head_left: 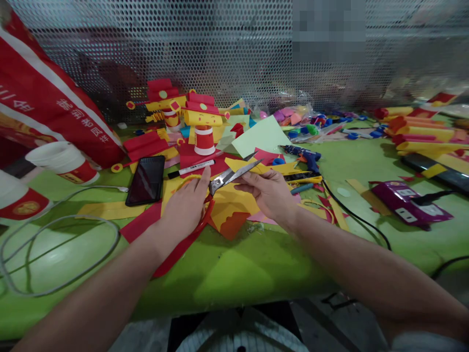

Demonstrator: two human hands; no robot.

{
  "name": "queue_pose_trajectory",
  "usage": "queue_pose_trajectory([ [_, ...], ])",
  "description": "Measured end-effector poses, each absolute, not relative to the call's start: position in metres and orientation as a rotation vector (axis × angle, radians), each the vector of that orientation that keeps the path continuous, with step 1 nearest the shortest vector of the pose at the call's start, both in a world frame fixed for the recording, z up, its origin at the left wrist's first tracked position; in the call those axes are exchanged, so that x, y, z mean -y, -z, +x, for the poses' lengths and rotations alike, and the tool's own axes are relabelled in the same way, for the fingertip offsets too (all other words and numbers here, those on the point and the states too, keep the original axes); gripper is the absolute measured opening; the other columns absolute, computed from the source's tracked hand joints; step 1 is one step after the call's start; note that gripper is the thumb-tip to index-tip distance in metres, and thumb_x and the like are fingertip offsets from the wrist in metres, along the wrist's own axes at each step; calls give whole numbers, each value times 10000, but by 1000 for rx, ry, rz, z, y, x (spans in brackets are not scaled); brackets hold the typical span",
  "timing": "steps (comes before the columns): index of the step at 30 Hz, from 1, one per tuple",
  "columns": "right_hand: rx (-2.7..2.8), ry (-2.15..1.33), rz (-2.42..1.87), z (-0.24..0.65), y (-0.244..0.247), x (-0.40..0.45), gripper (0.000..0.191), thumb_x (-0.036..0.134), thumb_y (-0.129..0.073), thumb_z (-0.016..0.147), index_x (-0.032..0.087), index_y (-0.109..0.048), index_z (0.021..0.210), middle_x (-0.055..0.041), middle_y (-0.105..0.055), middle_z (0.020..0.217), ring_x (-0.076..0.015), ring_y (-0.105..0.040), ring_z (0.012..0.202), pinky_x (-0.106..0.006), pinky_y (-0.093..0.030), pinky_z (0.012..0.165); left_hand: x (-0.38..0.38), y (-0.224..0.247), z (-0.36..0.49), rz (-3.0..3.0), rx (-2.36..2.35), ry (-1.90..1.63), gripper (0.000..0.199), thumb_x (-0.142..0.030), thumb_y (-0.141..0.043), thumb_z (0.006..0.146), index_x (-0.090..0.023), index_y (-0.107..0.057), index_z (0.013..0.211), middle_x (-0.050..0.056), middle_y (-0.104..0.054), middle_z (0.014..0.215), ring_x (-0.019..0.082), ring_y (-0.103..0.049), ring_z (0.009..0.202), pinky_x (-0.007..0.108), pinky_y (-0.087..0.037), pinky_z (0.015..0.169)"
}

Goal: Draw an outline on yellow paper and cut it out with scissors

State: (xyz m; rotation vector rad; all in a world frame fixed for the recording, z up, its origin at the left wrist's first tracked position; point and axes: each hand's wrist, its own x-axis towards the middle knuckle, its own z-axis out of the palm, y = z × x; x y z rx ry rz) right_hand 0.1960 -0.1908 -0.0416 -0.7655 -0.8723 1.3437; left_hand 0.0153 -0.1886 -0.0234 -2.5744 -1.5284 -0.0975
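My left hand (186,204) is closed around the handles of a pair of scissors (223,181), one loop yellow-orange and one red. The blades stand apart and point up to the right, against a piece of yellow paper (244,165). My right hand (269,193) pinches that yellow paper by its right side, close to the blade tips. Beneath both hands lie yellow, red and orange paper scraps, among them a dark orange piece (234,225). A capped white marker (192,168) lies just beyond my left hand.
A phone (145,180) and a looped grey cable (58,288) lie left. Paper-cup figures (204,141) with red hats stand behind. A blue glue gun (302,152) is beyond my right hand. Right is a purple power strip (410,203); white cups (66,161) stand left.
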Motion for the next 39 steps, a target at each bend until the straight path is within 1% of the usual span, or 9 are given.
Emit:
queue_pose_trajectory([
  [4,882,-1329,-771,197,41,190,137,346,-781,553,254,-710,626,25,-707,664,-158,-679,677,-309,-553,661,189,23,15,-2585,1548,116,687,-77,-390,781,-131,-149,1422,143,-592,1062,252,-586,965,364,-482,765],
  [8,897,-1307,-779,197,41,191,161,385,-767,565,254,-707,634,20,-704,663,-171,-682,704,-316,-550,657,189,23,14,-2604,1553,123,687,-73,-385,776,-150,-159,1420,136,-592,1060,250,-587,961,368,-484,760],
  [14,962,-1253,-799,197,40,191,165,401,-753,580,254,-706,640,22,-687,611,-153,-671,656,-293,-545,630,186,25,12,-2649,1523,163,682,-79,-372,773,-121,-155,1418,147,-578,1095,256,-556,1020,397,-466,830],
  [19,1009,-1227,-852,197,40,191,183,414,-744,576,243,-709,631,12,-686,613,-156,-665,642,-310,-548,637,184,30,10,-2689,1455,275,690,-101,-360,785,-109,-108,1428,160,-565,1114,265,-537,1050,432,-443,875],
  [24,1027,-1212,-880,196,40,191,137,377,-738,582,247,-705,610,18,-676,591,-148,-658,630,-310,-546,630,183,32,10,-2706,1449,300,693,-106,-360,794,-99,-88,1431,160,-550,1144,271,-511,1084,439,-425,904],
  [29,1044,-1208,-869,196,40,191,112,362,-727,602,255,-713,632,19,-681,603,-145,-659,628,-310,-544,634,184,31,11,-2701,1451,289,673,-114,-349,811,-98,-89,1432,160,-553,1138,269,-526,1063,430,-435,890],
  [34,1071,-1189,-859,197,41,192,111,363,-717,618,257,-725,652,19,-678,587,-141,-656,608,-300,-541,619,186,27,12,-2672,1488,197,662,-98,-336,812,-87,-97,1429,176,-557,1128,272,-547,1030,423,-459,845],
  [39,1075,-1178,-866,197,41,193,96,353,-717,622,265,-724,661,20,-685,602,-142,-659,635,-298,-543,619,187,27,12,-2634,1483,190,697,-68,-348,791,-120,-82,1434,154,-574,1096,257,-567,992,399,-473,816],
])
